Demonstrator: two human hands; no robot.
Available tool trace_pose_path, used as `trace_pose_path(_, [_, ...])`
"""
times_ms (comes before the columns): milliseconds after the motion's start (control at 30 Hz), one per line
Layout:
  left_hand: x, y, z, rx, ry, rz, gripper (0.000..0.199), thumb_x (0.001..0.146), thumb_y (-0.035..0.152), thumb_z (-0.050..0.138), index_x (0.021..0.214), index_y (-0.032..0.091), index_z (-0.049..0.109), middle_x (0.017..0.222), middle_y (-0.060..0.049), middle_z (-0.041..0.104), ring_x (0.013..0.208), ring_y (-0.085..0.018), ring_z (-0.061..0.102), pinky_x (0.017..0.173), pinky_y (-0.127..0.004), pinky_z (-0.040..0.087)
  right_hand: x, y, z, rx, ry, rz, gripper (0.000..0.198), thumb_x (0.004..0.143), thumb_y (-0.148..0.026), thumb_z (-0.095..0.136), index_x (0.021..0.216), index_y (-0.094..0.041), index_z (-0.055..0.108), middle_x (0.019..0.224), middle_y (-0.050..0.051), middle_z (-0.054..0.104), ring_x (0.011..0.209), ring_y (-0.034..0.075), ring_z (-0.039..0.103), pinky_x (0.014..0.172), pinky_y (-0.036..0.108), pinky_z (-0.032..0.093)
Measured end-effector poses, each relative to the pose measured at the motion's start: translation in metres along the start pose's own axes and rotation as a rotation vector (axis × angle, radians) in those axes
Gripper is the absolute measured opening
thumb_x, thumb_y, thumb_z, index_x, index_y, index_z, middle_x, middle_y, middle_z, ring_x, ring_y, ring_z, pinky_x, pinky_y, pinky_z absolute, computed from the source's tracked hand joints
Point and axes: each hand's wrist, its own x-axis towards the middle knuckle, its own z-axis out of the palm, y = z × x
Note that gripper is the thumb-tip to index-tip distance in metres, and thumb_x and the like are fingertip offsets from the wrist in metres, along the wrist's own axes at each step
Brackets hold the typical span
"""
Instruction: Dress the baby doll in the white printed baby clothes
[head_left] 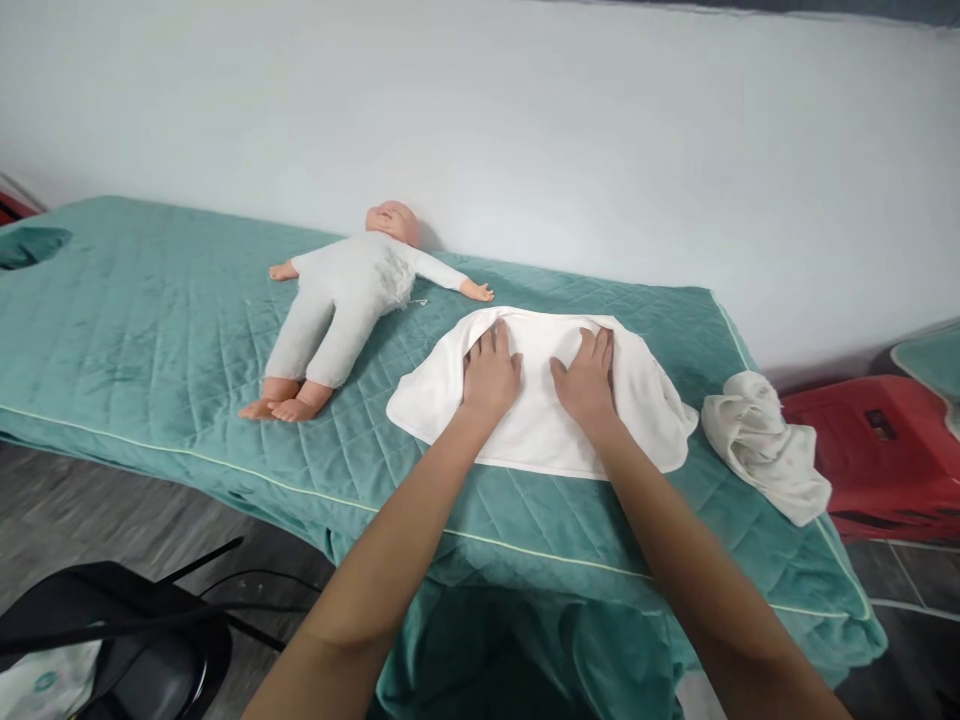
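A white cloth (536, 420) lies spread on the green quilted cover, its left and right sides folded over. My left hand (491, 375) rests flat on it with the fingers apart, their tips reaching to the edge of the left fold. Mirroring it, my right hand (589, 375) lies open against the right fold, thumb pointing inward. Whether the fingertips go under the folds is hard to see. To the left a baby doll (349, 285) with a pale fabric body lies on its back, arms out, one hand near the cloth's upper edge.
The green-covered bed (150, 320) runs along a white wall (480, 130). A crumpled white cloth (761, 440) lies at its right end, beside a red plastic object (885, 450). Black chair-like furniture (112, 630) stands at the lower left.
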Motion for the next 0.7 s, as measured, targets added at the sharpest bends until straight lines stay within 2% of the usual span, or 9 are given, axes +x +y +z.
trace_pose_path(100, [0.012,-0.001,0.003,-0.004,0.007,0.016,0.067,0.101,0.04,0.034,0.161,0.014,0.019,0.163,-0.016,0.033,0.145,-0.034,0.038,0.115,-0.049,0.04,0.012,0.007,0.001,-0.004,0.05,-0.02,0.062,0.092,-0.034,0.051,0.145,-0.005,0.034,0.161,0.028,0.016,0.15,0.039,0.02,0.118,0.055,0.027])
trace_pose_path(200, [0.029,0.002,0.007,-0.016,-0.023,0.008,0.068,0.101,0.041,0.033,0.161,0.014,0.019,0.165,-0.015,0.03,0.146,-0.035,0.037,0.116,-0.052,0.039,0.027,0.011,0.004,-0.032,0.048,-0.001,0.061,0.093,-0.036,0.05,0.145,-0.007,0.035,0.161,0.027,0.016,0.149,0.039,0.023,0.118,0.054,0.028])
trace_pose_path(400, [0.054,0.004,0.017,-0.047,-0.001,0.001,0.066,0.102,0.042,0.027,0.162,0.015,0.016,0.166,-0.014,0.028,0.149,-0.035,0.032,0.119,-0.053,0.036,0.05,0.013,0.012,-0.065,0.034,0.045,0.071,0.096,-0.039,0.044,0.156,-0.009,0.022,0.164,0.025,0.013,0.151,0.039,0.022,0.118,0.055,0.027])
trace_pose_path(533, [0.06,0.002,0.019,-0.031,0.036,0.029,0.065,0.103,0.041,0.025,0.162,0.016,0.015,0.166,-0.014,0.027,0.151,-0.033,0.03,0.121,-0.05,0.032,0.05,0.014,0.014,-0.064,0.043,0.048,0.074,0.097,-0.042,0.04,0.159,-0.011,0.015,0.165,0.025,0.01,0.15,0.039,0.024,0.118,0.053,0.029])
trace_pose_path(700, [0.069,0.004,0.019,-0.022,0.004,0.071,0.065,0.103,0.04,0.027,0.162,0.014,0.02,0.166,-0.014,0.029,0.152,-0.032,0.028,0.122,-0.049,0.03,0.049,0.015,0.014,-0.034,0.01,0.095,0.076,0.096,-0.043,0.039,0.16,-0.01,0.014,0.166,0.025,0.008,0.151,0.04,0.022,0.117,0.054,0.031])
